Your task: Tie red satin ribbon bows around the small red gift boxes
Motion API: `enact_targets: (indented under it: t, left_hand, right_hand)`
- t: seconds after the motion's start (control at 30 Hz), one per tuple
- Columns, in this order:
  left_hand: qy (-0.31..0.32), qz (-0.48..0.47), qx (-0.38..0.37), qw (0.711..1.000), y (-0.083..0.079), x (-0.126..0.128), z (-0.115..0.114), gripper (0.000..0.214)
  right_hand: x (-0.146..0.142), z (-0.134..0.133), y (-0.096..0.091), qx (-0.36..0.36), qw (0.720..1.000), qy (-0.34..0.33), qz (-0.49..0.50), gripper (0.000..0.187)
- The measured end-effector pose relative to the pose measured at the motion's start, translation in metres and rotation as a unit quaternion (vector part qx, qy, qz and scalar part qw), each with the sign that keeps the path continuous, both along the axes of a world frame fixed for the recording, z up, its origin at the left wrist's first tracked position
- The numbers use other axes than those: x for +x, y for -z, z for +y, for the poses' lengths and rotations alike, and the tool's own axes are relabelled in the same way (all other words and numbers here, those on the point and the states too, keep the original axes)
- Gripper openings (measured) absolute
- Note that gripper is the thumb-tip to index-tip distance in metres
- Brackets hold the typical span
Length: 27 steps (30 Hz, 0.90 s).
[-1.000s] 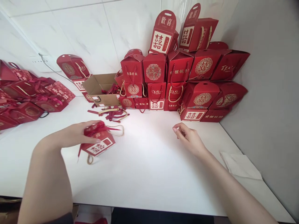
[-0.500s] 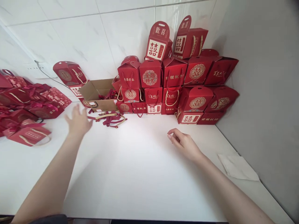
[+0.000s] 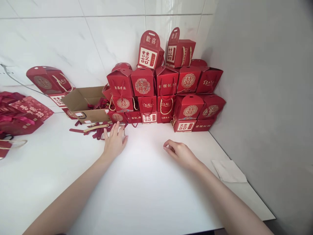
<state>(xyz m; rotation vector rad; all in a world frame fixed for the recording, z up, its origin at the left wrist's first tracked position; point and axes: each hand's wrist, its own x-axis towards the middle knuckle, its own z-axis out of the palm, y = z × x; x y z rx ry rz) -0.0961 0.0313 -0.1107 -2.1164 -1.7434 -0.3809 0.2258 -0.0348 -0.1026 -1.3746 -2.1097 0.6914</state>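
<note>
The left hand (image 3: 114, 142) lies palm down with its fingers spread, gripping nothing I can see. The heap of loose straps (image 3: 98, 133) lies at and beyond its fingertips, mostly to their left; whether they touch, I can't tell. The right hand (image 3: 182, 153) hangs half-curled, well apart; I can't tell whether its fingertips meet. Those straps look light, soft and limp, likely to tangle, so a pinch at a free end seems best.
</note>
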Motion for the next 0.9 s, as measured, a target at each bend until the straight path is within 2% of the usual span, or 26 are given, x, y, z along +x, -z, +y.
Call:
enact_targets:
  t: [0.1, 0.23, 0.4, 0.67, 0.9]
  left_hand:
    - [-0.034, -0.019, -0.005, 0.999, 0.003, -0.003, 0.004, 0.052]
    - [-0.056, -0.052, -0.049, 0.996, 0.008, -0.007, 0.011, 0.049]
    - [-0.034, -0.079, -0.073, 0.994, 0.011, -0.009, 0.014, 0.045]
    - [-0.001, -0.068, -0.078, 0.995, 0.012, -0.01, 0.013, 0.044]
    - [0.04, -0.083, -0.079, 0.993, 0.008, -0.004, 0.016, 0.045]
  right_hand:
    - [0.0, 0.001, 0.001, 0.002, 1.0, 0.0, -0.001, 0.017]
    - [0.0, 0.004, 0.005, -0.011, 1.0, 0.001, 0.0, 0.019]
    - [0.001, 0.009, 0.011, -0.023, 1.0, -0.003, 0.0, 0.02]
    - [0.004, 0.011, 0.015, -0.032, 0.999, -0.002, 0.009, 0.021]
    - [0.009, 0.019, 0.025, -0.02, 0.998, 0.046, 0.03, 0.022]
